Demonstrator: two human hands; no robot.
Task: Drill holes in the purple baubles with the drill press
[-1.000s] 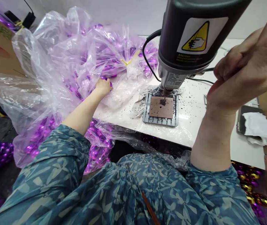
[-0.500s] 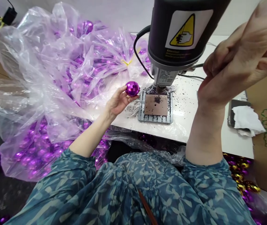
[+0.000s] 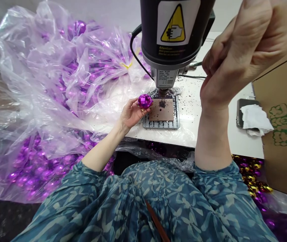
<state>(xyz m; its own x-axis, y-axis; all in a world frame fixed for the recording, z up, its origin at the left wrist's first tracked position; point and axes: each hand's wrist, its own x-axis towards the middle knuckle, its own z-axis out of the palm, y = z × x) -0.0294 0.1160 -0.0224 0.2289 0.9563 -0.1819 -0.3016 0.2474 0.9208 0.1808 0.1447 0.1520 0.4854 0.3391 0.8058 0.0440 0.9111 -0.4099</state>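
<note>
My left hand [image 3: 134,113] pinches a shiny purple mirror-faceted ball [image 3: 145,101] between thumb and fingers. The ball is held over the left edge of a brown board [image 3: 167,114], which lies on the grey slotted base plate [image 3: 161,125] of a bench drill press [image 3: 171,55]. A small hole and dark shavings mark the board. Up at the right, my right hand [image 3: 244,50] is closed in a fist round the machine's lever [image 3: 197,64]; only a short metal rod of it shows, and its grip end is hidden by the fingers. The drill's tip is hard to make out.
Large clear plastic bags [image 3: 57,67] of purple balls fill the left side. At right lie a dark phone-like object [image 3: 239,112] with white tissue [image 3: 256,117] and a cardboard box [image 3: 284,161]. Gold and purple balls [image 3: 252,174] sit below the table edge. A black cable [image 3: 143,64] loops beside the machine.
My left hand has carried the purple ball rightward, from beside the base plate to over the board's left edge. My right hand stays closed on the lever. The whole view has shifted slightly.
</note>
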